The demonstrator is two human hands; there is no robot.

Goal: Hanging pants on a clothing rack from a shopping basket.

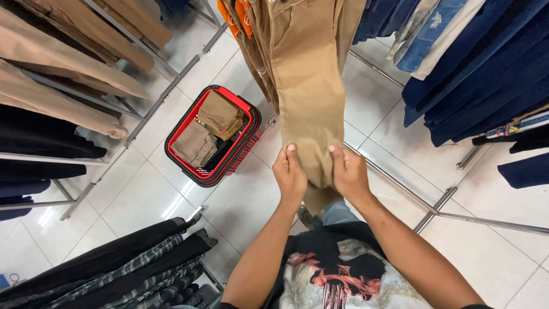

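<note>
Scene: clothing shop aisle seen from above, glossy white tile floor, garment racks on all sides.
Landmark: red shopping basket standing on the floor, left of centre.
Tan trousers: hanging full length from a rack up and to the right of the basket, one leg drawn down toward the viewer, its hem below the two hands.
Left hand: right of the basket, at the lower end of the trouser leg; grip pressed together on the left edge of the fabric, thumb on top.
Right hand: further right of the basket, just beside the left hand; grip pinching the right edge of the same leg, thumb on the front.
Basket contents: folded tan trousers in at least two bundles, lying inside the basket.
Progress: several tan pairs already in the basket; the held pair not in the basket, top end up among the hanging clothes, hanger not visible.
Left of basket: beige and black garments on metal rails.
Far right of basket: dark blue jeans hanging in a row.
Below basket: black and plaid shirts on a rack.
Wearer: dark printed T-shirt, bare forearms.
</note>
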